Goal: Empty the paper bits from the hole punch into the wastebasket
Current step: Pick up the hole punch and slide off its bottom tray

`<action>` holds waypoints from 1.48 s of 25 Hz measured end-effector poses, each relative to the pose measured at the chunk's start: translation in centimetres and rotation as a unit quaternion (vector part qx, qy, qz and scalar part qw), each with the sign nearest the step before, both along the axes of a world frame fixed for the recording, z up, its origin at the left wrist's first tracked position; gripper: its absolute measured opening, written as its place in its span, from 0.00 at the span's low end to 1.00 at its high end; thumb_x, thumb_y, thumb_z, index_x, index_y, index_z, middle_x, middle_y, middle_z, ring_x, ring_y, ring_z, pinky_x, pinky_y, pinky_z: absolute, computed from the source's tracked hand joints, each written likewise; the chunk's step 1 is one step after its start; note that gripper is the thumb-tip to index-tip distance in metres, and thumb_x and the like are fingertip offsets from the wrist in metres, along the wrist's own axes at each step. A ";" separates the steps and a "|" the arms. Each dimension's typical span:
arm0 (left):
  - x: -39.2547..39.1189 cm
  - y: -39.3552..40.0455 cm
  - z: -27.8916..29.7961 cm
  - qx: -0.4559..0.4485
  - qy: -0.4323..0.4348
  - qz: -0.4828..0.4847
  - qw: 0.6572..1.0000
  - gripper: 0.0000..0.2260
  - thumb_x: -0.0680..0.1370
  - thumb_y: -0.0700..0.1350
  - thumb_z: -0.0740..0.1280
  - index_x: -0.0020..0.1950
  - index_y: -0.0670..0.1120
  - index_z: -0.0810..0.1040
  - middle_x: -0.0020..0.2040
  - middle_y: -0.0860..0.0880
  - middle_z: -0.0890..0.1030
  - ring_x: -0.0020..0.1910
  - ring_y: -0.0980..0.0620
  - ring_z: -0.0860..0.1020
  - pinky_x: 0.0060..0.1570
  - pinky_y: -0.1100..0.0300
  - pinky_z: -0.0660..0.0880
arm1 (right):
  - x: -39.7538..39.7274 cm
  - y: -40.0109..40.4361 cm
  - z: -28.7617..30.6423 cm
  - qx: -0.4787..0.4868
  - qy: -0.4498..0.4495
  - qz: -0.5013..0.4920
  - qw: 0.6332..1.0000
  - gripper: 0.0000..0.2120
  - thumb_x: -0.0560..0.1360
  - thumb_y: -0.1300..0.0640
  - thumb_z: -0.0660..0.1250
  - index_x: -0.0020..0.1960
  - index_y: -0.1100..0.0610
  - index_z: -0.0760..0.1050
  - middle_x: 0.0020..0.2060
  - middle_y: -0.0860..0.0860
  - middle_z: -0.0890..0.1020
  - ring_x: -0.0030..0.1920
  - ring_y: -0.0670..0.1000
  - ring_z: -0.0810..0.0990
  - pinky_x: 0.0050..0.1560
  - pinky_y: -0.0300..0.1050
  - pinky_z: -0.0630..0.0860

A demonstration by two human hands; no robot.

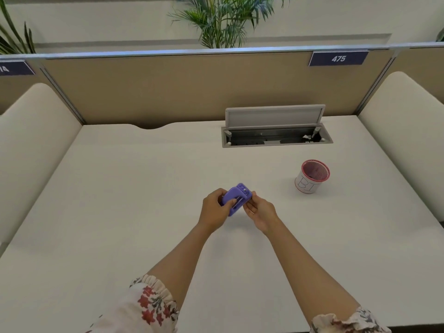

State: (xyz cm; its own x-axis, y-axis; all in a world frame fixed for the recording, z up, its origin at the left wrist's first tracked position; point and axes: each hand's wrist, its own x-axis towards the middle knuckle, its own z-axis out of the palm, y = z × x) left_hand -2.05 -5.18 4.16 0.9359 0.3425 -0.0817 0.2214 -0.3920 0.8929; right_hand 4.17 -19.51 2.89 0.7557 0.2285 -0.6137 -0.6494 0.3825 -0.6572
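Observation:
A small purple hole punch (236,197) is held above the middle of the white desk (120,188), tilted on its side. My left hand (215,210) grips its left side and rear. My right hand (260,211) pinches its right edge with the fingertips. The wastebasket (312,177) is a small red mesh cup wrapped in white paper with handwritten letters. It stands upright on the desk to the right of and beyond my hands, well apart from the punch. No paper bits are visible.
An open cable tray (276,135) with its lid raised is set into the desk at the back right. A tan partition (192,87) bounds the far edge, with cream side panels left and right. Plants stand behind.

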 end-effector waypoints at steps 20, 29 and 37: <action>0.7 -2.4 3.8 -0.301 0.073 0.113 0.944 0.14 0.82 0.51 0.64 0.47 0.45 0.85 0.42 0.46 0.85 0.37 0.47 0.82 0.35 0.58 0.81 | -1.6 0.0 2.8 -0.179 -0.129 0.086 0.972 0.11 0.80 0.52 0.62 0.45 0.49 0.83 0.44 0.52 0.86 0.43 0.55 0.83 0.50 0.57 0.82; 1.4 -3.0 4.3 -0.319 0.064 0.151 0.933 0.15 0.83 0.50 0.62 0.46 0.46 0.85 0.43 0.46 0.86 0.37 0.47 0.83 0.34 0.60 0.79 | -1.4 0.8 3.6 -0.200 -0.168 0.057 0.964 0.12 0.81 0.54 0.61 0.44 0.47 0.81 0.42 0.50 0.84 0.41 0.53 0.81 0.41 0.49 0.80; 0.8 -5.0 3.9 -0.326 0.051 0.115 0.937 0.14 0.84 0.46 0.60 0.47 0.46 0.84 0.44 0.45 0.85 0.41 0.47 0.84 0.45 0.51 0.84 | -0.1 1.4 3.3 -0.204 -0.120 -0.030 0.971 0.09 0.80 0.54 0.60 0.53 0.47 0.80 0.53 0.51 0.83 0.50 0.55 0.83 0.46 0.49 0.82</action>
State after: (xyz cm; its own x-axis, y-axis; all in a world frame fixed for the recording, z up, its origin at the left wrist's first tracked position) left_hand -1.21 -10.14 8.10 0.8190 0.3806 -0.4293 0.3307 0.2984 0.8953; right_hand 4.10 -18.08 6.16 0.8928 -0.0458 -0.4480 -0.4429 0.0909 -0.8919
